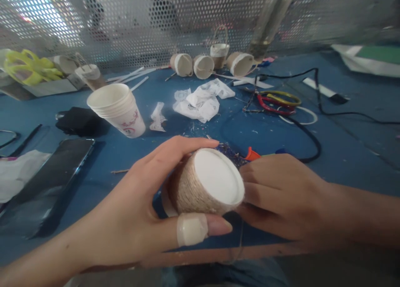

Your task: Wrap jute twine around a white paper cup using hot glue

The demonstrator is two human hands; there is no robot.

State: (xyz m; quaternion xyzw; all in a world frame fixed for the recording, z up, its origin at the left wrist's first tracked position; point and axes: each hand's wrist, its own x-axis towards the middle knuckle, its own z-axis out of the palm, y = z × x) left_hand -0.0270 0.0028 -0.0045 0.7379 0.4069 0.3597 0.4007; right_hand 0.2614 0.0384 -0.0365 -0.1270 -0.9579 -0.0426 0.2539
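My left hand [150, 195] grips a paper cup [196, 187] wound with brown twine. The cup is tilted, its round white base [218, 176] facing up and to the right. Tape wraps the left thumb, which presses along the cup's lower side while the fingers reach over the top. At the cup's right side is my right hand [281, 195], its fingers curled in and partly hidden behind the cup's edge. A thin strand of twine [241, 237] hangs below that hand; whether the fingers pinch it is hidden.
Stacked white paper cups [117, 110] stand at left, near a dark phone [53, 183] and yellow scissors [31, 68]. Crumpled white paper [201, 99] lies ahead. Several twine-wrapped cups [203, 66] line the back by a perforated metal screen [125, 24]. Red-handled pliers [275, 106] and a black cable [317, 87] lie right.
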